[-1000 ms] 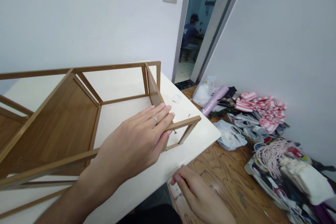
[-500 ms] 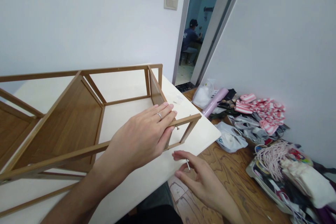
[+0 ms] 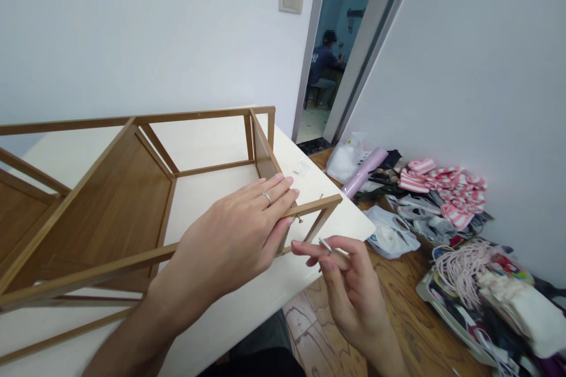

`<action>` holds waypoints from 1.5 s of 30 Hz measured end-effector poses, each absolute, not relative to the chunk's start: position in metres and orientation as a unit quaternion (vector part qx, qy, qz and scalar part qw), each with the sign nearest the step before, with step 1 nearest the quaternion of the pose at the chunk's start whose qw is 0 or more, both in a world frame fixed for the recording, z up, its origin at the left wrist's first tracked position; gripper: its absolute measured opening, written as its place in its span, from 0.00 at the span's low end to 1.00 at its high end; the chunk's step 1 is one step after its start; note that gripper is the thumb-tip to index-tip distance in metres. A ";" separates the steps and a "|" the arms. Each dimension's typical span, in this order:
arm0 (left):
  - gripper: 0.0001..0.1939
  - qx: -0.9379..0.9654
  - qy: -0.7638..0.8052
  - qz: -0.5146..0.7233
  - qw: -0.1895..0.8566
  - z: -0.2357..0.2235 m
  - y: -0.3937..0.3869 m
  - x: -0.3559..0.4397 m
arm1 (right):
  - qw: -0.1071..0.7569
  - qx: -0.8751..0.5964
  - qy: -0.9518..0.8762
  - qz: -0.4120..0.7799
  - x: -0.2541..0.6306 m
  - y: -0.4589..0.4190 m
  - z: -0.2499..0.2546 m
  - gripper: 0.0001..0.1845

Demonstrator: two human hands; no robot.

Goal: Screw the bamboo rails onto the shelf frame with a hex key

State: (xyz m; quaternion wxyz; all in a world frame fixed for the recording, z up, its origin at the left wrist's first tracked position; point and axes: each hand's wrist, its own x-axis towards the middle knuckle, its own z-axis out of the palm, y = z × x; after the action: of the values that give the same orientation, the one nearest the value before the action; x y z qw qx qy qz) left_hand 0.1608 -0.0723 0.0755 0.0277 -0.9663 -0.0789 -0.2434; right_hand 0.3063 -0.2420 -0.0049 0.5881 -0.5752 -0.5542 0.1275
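A brown wooden shelf rack (image 3: pixel 101 212) lies on its side on a white table. My left hand (image 3: pixel 239 224), a ring on one finger, grips its end panel and near rail, with the thumb on the near side and the fingers over the top. Just right of that thumb, a screw (image 3: pixel 299 219) sticks partly out of the rail. Its thin tip shows on the far side. My right hand (image 3: pixel 349 277) pinches a small silver hex key (image 3: pixel 325 245) between thumb and fingers, slightly below and right of the screw, apart from it. Part of the key is hidden by the fingers.
The white table (image 3: pixel 212 194) ends in a corner at right. Plastic bags (image 3: pixel 389 232), pink striped cloth (image 3: pixel 460 185) and a bin of cords and fabrics (image 3: pixel 464 321) crowd the wooden floor along the wall. Through the doorway, another person (image 3: pixel 325 68) sits.
My right hand has risen and turned palm-up, bringing the hex key closer to the screw and closing the fingers around it. My left hand keeps its hold on the rack.
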 end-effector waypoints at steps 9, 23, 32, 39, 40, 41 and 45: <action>0.20 -0.966 -0.075 -0.246 0.027 0.075 -0.072 0.161 | 0.543 -0.627 -0.548 -0.112 0.301 -0.224 0.014 0.17; 0.20 -0.965 -0.083 -0.247 0.023 0.074 -0.073 0.161 | 0.581 -0.616 -0.519 -0.117 0.295 -0.218 0.006 0.17; 0.20 -0.967 -0.087 -0.239 0.019 0.076 -0.073 0.160 | 0.559 -0.624 -0.532 -0.127 0.297 -0.220 0.005 0.18; 0.21 -0.966 -0.087 -0.241 0.016 0.077 -0.074 0.162 | 0.538 -0.618 -0.550 -0.160 0.298 -0.217 0.009 0.23; 0.21 -0.966 -0.089 -0.240 0.016 0.076 -0.074 0.162 | 0.539 -0.620 -0.548 -0.157 0.297 -0.217 0.010 0.22; 0.21 -0.967 -0.090 -0.239 0.016 0.075 -0.074 0.161 | 0.539 -0.621 -0.547 -0.155 0.296 -0.216 0.010 0.21; 0.21 -0.967 -0.089 -0.238 0.019 0.073 -0.073 0.160 | 0.541 -0.616 -0.547 -0.168 0.293 -0.215 0.012 0.19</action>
State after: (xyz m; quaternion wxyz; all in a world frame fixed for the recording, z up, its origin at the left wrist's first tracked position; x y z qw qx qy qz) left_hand 0.1601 -0.0727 0.0733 0.0185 -0.9671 -0.0890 -0.2377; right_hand 0.2930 -0.2153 0.0121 0.5409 -0.6163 -0.5473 -0.1676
